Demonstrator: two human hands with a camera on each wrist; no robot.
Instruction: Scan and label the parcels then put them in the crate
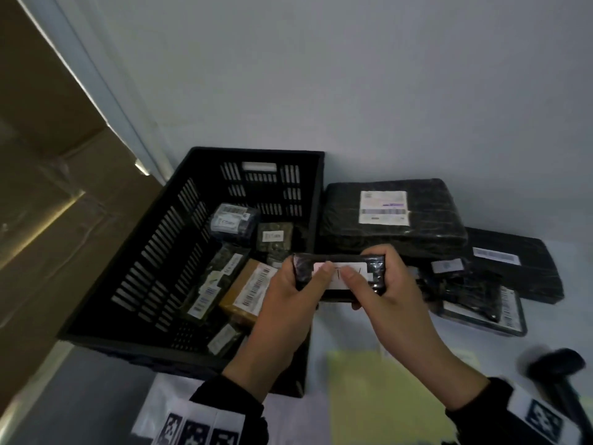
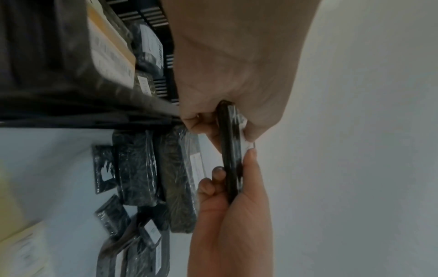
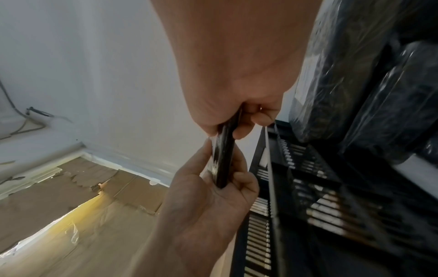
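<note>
I hold a small flat black-wrapped parcel (image 1: 303,268) in both hands, just above the right rim of the black slatted crate (image 1: 160,252). A white label (image 1: 361,271) lies on its top face, with both thumbs pressing on it. My left hand (image 1: 308,281) grips the parcel's left end. My right hand (image 1: 359,282) grips the right end, fingers curled over the far edge. The wrist views show the parcel (image 2: 231,159) (image 3: 224,159) edge-on, pinched between thumbs and fingers. Several labelled parcels lie in the crate, among them a brown box (image 1: 247,290).
A pile of black-wrapped parcels lies to the right of the crate, a large labelled one (image 1: 391,220) on top. A dark hand-held scanner (image 1: 558,367) is at the bottom right. A yellow sheet (image 1: 378,396) lies on the white table. Cardboard (image 1: 48,220) covers the floor at left.
</note>
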